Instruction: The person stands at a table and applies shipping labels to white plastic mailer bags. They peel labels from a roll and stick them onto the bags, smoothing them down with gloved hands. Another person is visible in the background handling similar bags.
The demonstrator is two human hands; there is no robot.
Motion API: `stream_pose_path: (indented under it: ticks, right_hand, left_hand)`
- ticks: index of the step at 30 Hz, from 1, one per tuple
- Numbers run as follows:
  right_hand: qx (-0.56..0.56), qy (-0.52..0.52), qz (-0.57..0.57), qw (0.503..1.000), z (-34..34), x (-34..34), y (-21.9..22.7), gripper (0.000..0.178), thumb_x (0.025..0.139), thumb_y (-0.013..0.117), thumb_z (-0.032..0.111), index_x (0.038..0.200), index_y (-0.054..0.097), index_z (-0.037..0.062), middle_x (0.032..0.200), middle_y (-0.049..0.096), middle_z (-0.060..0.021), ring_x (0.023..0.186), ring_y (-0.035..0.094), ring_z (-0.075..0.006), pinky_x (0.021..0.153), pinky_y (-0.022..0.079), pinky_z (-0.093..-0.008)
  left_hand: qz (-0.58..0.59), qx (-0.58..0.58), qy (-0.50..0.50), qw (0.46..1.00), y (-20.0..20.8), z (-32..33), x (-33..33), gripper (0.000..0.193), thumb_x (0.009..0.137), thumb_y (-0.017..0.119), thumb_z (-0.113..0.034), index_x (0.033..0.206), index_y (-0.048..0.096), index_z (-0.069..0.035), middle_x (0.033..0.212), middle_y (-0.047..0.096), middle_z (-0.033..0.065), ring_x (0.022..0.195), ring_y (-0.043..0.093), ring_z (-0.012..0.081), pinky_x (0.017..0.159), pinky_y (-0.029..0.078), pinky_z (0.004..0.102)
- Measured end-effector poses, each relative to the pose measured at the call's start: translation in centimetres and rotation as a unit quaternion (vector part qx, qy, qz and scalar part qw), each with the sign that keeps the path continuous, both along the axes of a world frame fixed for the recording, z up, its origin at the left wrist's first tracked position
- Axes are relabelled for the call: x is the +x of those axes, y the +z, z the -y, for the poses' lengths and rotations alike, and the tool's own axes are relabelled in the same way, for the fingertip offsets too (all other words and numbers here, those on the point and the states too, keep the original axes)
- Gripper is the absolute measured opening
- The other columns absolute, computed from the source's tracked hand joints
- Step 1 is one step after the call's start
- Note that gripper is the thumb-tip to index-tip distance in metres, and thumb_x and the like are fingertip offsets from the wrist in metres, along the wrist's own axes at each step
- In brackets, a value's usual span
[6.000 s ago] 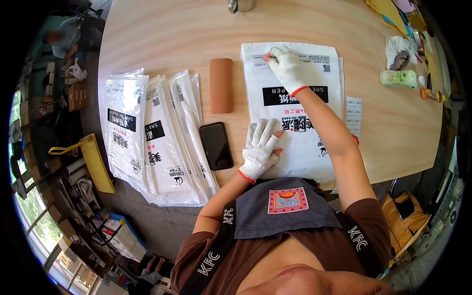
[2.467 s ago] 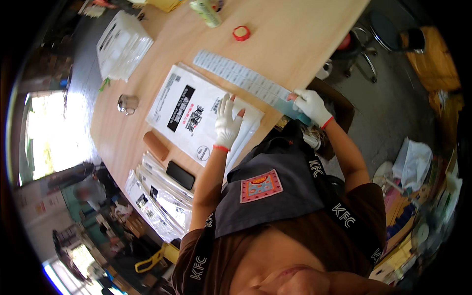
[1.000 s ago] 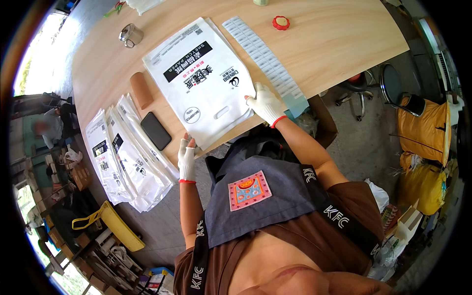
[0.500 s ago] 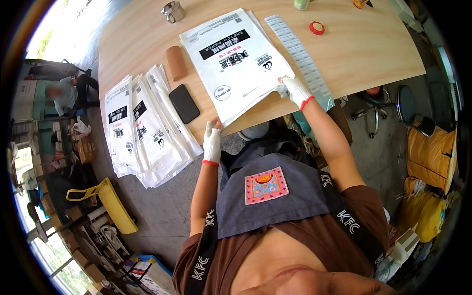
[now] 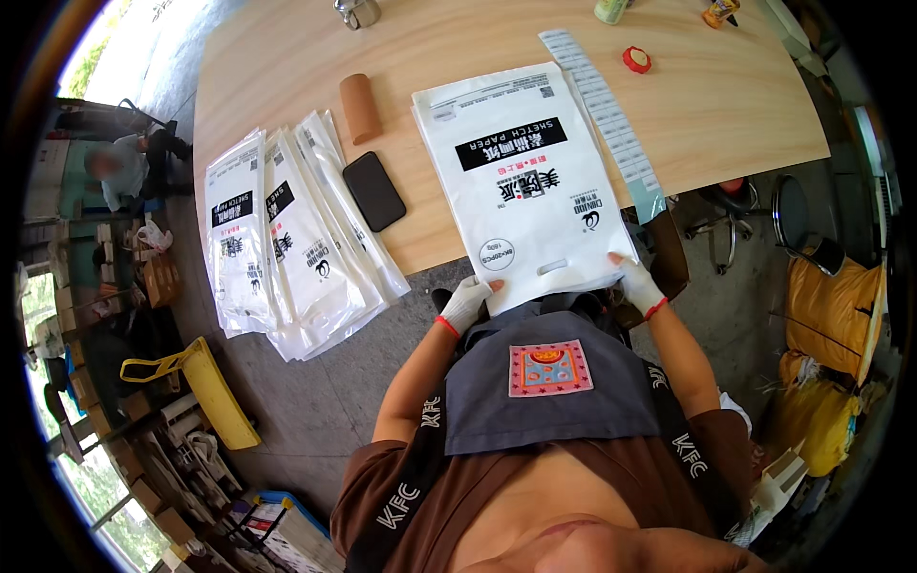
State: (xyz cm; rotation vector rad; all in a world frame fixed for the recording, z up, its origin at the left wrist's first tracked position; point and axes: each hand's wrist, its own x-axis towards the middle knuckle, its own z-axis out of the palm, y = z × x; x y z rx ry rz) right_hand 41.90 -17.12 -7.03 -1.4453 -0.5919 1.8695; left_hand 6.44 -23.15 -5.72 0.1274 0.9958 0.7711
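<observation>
A stack of white plastic packaging bags (image 5: 516, 215) with black printed panels lies partly on the table, its near end jutting past the table edge toward me. My left hand (image 5: 465, 304), in a white glove with a red cuff, is closed on the near left corner of the stack. On the near right corner, my right hand (image 5: 637, 285), gloved the same way, grips the bags with the thumb on top. The fingers underneath are hidden. A small oval handle slot shows near the bags' close edge.
Several similar filled-looking bags (image 5: 315, 258) overlap at the table's left, overhanging its edge. A black phone (image 5: 374, 192) and brown cylinder (image 5: 360, 109) lie between the piles. A label strip (image 5: 602, 105), red round object (image 5: 636, 60) and metal cup (image 5: 357, 11) sit farther off. A person (image 5: 129, 167) is at far left.
The stack has slid toward me and to the right, and now overhangs the table edge. Both hands have come nearer to my body, with the right hand moving down to the near right corner.
</observation>
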Motion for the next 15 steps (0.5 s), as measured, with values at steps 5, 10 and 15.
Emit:
stream_pose_path:
  ticks: [5, 10, 15]
  right_hand:
    - [-0.088, 0.027, -0.042, 0.995, -3.5, 4.1, -0.1, 0.061, 0.094, 0.051, 0.035, 0.142, 0.028, 0.006, 0.133, 0.05, -0.0098, 0.119, 0.051, -0.0253, 0.098, 0.044, -0.0439]
    - [0.082, 0.218, 0.01, 0.973, -7.7, 0.5, -0.8, 0.051, 0.084, 0.064, 0.015, 0.13, 0.049, 0.0004, 0.121, 0.059, -0.0057, 0.112, 0.054, -0.0134, 0.09, 0.043, -0.0235]
    - [0.049, 0.244, 0.115, 0.962, -10.4, 0.7, -5.1, 0.036, 0.08, 0.069, 0.009, 0.114, 0.063, -0.0003, 0.111, 0.066, -0.008, 0.104, 0.059, -0.0155, 0.091, 0.045, -0.0284]
  left_hand:
    - [-0.105, -0.001, 0.002, 0.994, -3.8, -1.1, 0.4, 0.035, 0.084, 0.066, -0.005, 0.116, 0.057, 0.006, 0.107, 0.065, 0.0121, 0.092, 0.064, 0.0206, 0.082, 0.053, 0.0338]
    - [-0.152, -0.043, 0.077, 0.984, -5.2, -4.2, 0.8, 0.042, 0.083, 0.067, -0.003, 0.122, 0.052, 0.006, 0.113, 0.062, 0.0155, 0.098, 0.063, 0.0268, 0.083, 0.054, 0.0365]
    - [-0.322, 0.074, 0.066, 0.942, -7.4, -5.2, 1.8, 0.043, 0.087, 0.064, -0.016, 0.123, 0.053, 0.003, 0.116, 0.061, 0.0182, 0.104, 0.061, 0.0301, 0.088, 0.05, 0.0387]
